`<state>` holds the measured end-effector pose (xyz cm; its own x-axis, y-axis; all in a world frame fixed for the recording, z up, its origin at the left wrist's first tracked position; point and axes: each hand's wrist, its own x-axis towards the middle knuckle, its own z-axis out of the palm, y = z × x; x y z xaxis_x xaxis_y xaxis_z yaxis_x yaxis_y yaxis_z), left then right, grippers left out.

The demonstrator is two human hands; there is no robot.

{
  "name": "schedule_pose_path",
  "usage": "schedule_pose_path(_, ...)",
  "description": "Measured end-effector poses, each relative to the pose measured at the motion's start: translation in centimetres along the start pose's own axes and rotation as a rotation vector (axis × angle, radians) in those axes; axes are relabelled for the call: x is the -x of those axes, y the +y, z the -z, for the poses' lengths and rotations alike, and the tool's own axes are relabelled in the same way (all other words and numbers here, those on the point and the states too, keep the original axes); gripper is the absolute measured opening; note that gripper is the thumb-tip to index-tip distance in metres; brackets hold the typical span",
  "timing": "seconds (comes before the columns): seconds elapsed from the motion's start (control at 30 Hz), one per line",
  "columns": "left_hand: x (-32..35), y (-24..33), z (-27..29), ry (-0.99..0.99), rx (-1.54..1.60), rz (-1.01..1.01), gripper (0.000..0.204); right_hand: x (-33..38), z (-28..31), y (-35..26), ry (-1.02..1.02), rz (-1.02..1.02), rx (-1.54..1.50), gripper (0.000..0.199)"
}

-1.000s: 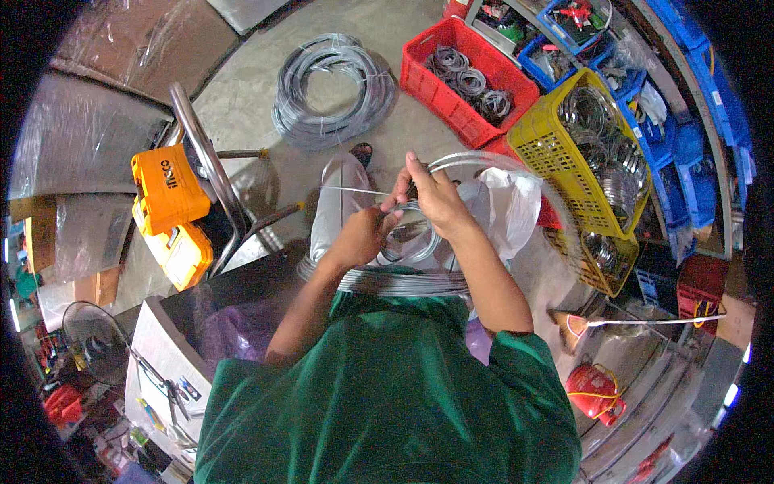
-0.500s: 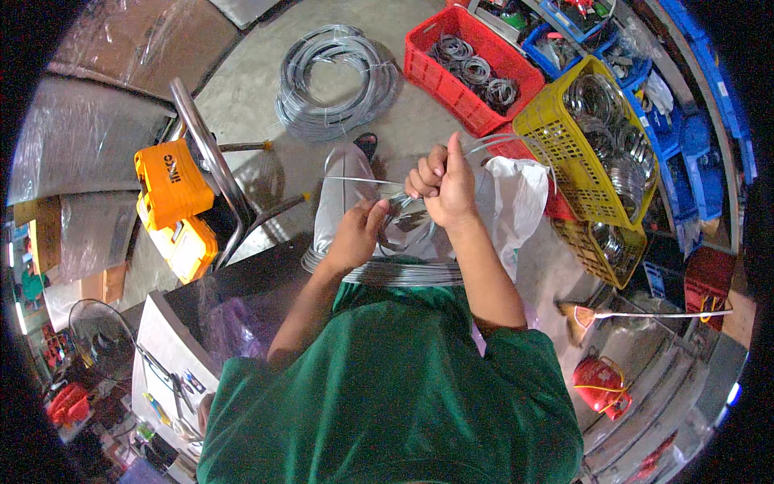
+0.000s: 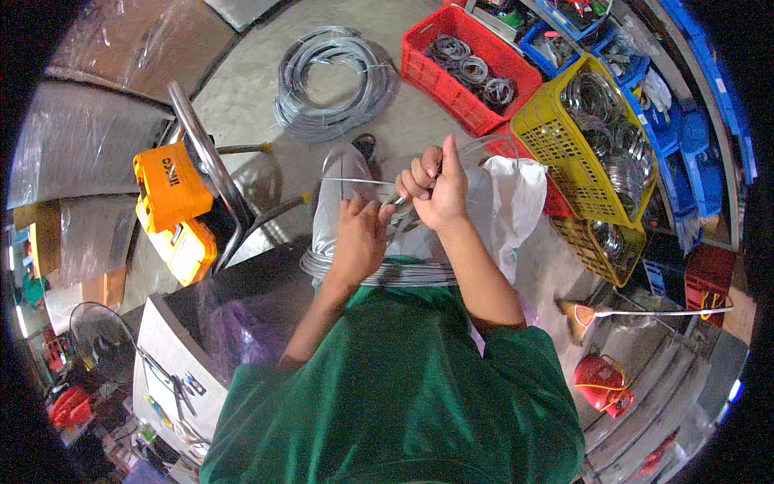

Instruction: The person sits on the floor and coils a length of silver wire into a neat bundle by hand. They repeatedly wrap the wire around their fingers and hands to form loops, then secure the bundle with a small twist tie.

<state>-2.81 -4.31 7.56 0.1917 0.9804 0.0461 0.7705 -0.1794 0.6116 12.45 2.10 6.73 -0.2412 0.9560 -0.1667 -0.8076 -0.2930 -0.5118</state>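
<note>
My right hand (image 3: 435, 184) is closed around a small bundle of looped grey wire (image 3: 401, 222), its thumb pointing up. Thin wire loops stand out beyond that hand on the right. Close by on the left, my left hand (image 3: 363, 234) has its fingers curled over the bundle's strands, slightly blurred. A straight wire end (image 3: 359, 181) juts out leftward above the left hand. Across my lap lies a larger coil of grey wire (image 3: 387, 271), partly hidden by my forearms.
Another large wire coil (image 3: 300, 105) lies on the floor ahead. To the right stand a red crate (image 3: 435, 81) and a yellow crate (image 3: 556, 153), both holding coils. Orange cases (image 3: 173, 181) sit at left beside a bent metal tube frame (image 3: 201, 137). A broom (image 3: 580, 316) lies at right.
My left hand has shifted slightly up and right along the bundle, its fingers now curled over it. My right hand keeps its grip, moving slightly left.
</note>
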Motion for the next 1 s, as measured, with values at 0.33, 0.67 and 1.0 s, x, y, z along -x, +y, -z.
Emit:
schedule_pose_path(0.33,0.6,-0.3,-0.6,-0.289,0.897,0.388,0.046,-1.1,-1.7,-1.0,0.008,-0.113,0.051,0.061)
schedule_pose_path(0.67,0.1,0.1,0.9,-0.451,1.215,0.606,0.049,-1.3,-5.1,-2.7,-0.135,-0.182,0.001,0.060)
schedule_pose_path(1.0,-0.6,1.4,-0.4,-0.524,1.536,0.748,0.045,0.1,-7.6,-2.9,-0.291,-0.157,0.146,0.065)
